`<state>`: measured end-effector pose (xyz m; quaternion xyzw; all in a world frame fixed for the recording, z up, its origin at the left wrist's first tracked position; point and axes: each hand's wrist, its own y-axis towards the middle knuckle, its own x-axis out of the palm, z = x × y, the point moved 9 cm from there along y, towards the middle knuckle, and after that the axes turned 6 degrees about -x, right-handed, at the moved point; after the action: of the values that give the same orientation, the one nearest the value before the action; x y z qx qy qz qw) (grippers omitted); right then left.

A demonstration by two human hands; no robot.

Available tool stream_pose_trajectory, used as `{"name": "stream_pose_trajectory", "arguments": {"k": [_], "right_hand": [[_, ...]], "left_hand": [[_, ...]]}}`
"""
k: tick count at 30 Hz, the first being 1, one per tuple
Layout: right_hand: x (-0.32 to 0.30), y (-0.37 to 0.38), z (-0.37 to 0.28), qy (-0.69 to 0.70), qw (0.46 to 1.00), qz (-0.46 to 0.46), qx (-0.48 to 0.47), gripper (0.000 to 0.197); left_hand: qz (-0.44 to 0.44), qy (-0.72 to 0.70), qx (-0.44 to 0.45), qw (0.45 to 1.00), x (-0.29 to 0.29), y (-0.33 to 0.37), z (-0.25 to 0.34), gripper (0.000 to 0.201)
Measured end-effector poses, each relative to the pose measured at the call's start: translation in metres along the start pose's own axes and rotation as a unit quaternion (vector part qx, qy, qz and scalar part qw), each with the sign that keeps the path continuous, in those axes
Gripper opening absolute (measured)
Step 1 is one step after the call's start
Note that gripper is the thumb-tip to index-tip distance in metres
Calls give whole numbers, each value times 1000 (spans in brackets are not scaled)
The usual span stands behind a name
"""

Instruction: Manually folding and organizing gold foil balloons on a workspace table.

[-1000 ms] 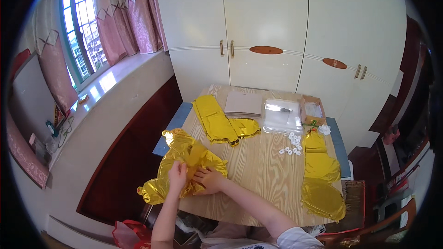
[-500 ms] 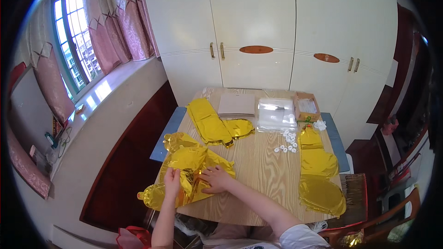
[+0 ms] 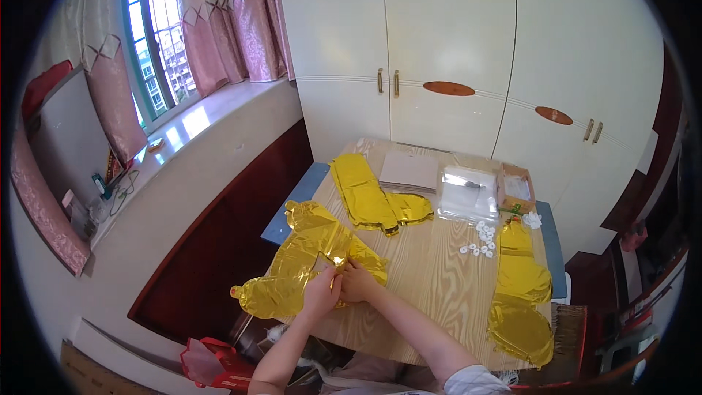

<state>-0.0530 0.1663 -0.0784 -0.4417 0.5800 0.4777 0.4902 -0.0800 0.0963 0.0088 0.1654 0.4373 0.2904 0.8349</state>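
A crinkled gold foil balloon (image 3: 285, 274) lies spread over the table's near left corner, its rounded end hanging past the edge. My left hand (image 3: 320, 291) is closed on its near right edge, thumb uppermost. Right beside it, my right hand (image 3: 357, 282) has its fingers curled over the same foil, the two hands touching or nearly so. The fingertips are partly hidden, and a folded flap of gold foil shows beyond my right hand.
More flat gold foil balloons lie at the back (image 3: 365, 197) and along the right edge (image 3: 521, 285). Small white rings (image 3: 482, 238), clear plastic packets (image 3: 468, 194), a grey-beige board stack (image 3: 408, 171) and an open box (image 3: 516, 189) occupy the wooden table's back. White cabinets (image 3: 446, 36) stand behind.
My left hand has moved right to meet my right hand, drawing the foil along. The right hand has gone from spread fingers to curled ones. The whole view has shifted.
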Motion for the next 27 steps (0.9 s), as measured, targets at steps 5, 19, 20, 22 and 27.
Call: {"name": "stream_pose_trajectory", "arguments": {"k": [5, 19, 20, 22, 27], "right_hand": [[0, 29, -7, 58, 995, 74, -22, 49], [-24, 14, 9, -2, 996, 90, 26, 53], [-26, 3, 9, -12, 994, 105, 22, 52], [-20, -18, 15, -36, 995, 91, 32, 51], [11, -78, 43, -76, 991, -5, 106, 48]], "left_hand": [[7, 19, -13, 1000, -10, 1, -25, 15], [-27, 4, -15, 1000, -10, -23, -35, 21], [-36, 3, -13, 999, -5, -25, -28, 22], [-54, -1, -10, 998, 9, -33, -12, 22], [-97, -61, -29, 993, 46, -56, 26, 23]]}}
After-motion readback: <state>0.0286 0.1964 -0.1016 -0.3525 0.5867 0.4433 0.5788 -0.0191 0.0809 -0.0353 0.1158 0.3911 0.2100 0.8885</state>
